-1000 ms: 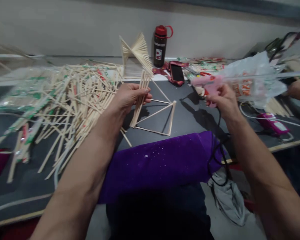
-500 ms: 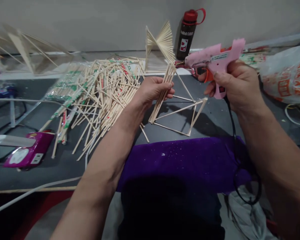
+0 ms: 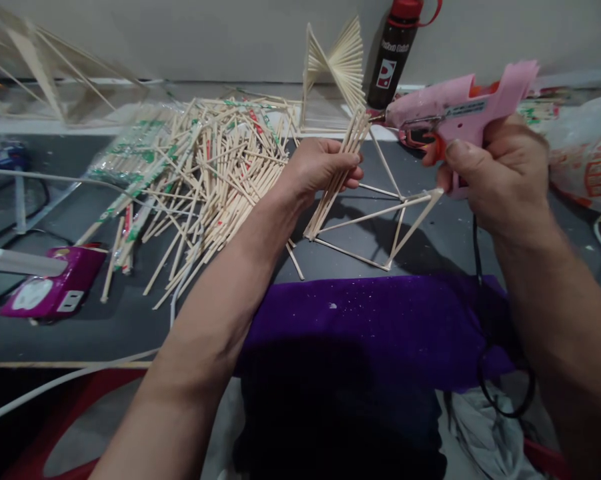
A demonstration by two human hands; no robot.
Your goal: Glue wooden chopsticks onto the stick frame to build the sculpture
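My left hand [image 3: 330, 167] is closed around a fanned row of thin wooden sticks [image 3: 330, 195], which forms one side of a stick frame [image 3: 361, 217] standing on the dark table. The frame's other sides are single sticks joined at the corners. My right hand [image 3: 505, 167] grips a pink glue gun [image 3: 460, 110], its fingers around the handle near the orange trigger. The gun's nozzle points left, at the top end of the sticks; whether it touches them I cannot tell.
A finished twisted stick piece [image 3: 333, 73] stands at the back, beside a dark bottle [image 3: 393, 57] with a red cap. Loose sticks [image 3: 230, 173] lie heaped at left, near a purple power box [image 3: 55, 283]. A purple cloth [image 3: 375, 320] covers the front edge; a plastic bag [image 3: 587, 150] sits right.
The view has shifted slightly, so most things sit somewhat differently. Both hands keep their hold, and the glue gun's nozzle stays by the top of the stick row.
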